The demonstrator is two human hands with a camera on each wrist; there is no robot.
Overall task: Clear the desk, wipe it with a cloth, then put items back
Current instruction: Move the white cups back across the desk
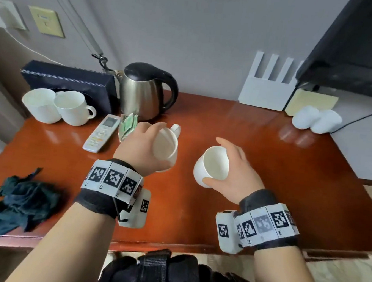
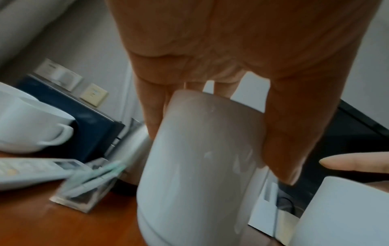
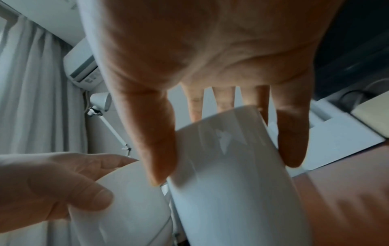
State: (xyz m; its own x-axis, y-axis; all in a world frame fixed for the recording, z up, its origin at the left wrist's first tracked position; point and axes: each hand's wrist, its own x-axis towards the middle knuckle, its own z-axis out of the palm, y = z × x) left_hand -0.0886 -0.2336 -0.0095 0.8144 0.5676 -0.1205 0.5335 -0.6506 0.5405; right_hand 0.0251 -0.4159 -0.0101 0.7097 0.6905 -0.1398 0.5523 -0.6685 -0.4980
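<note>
My left hand grips a white handled mug above the middle of the red-brown desk, tilted with its mouth toward me; the left wrist view shows thumb and fingers round the mug. My right hand holds a white handleless cup just to the right, also tilted; in the right wrist view the cup sits between thumb and fingers. A crumpled dark cloth lies at the desk's front left corner.
Two white mugs, a dark box, a steel kettle, a remote and green sachets stand at the back left. Two upturned white cups, a white router and a black TV are at the right.
</note>
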